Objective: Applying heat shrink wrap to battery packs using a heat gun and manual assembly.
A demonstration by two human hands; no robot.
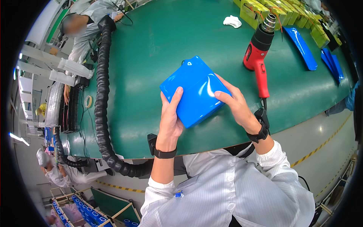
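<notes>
Between my two hands is a block-shaped pack in shiny blue plastic film (197,87), tilted above the green table. My left hand (171,113) grips its near left side, thumb flat on the top face. At the right edge, my right hand (236,102) holds it with the thumb on top and the fingers along the far side. A small hole shows in the film near the far corner, with a bit of dark wire beside it. To the right of the pack lies a red and black heat gun (259,56), its metal nozzle pointing away from me.
Several yellow-green packs with wires (254,14) line the far right, near flat blue film sleeves (301,49). A crumpled white cloth (232,21) lies on the green table (151,41). A black ribbed hose (102,87) runs along the left; a person in white (81,45) works beyond it.
</notes>
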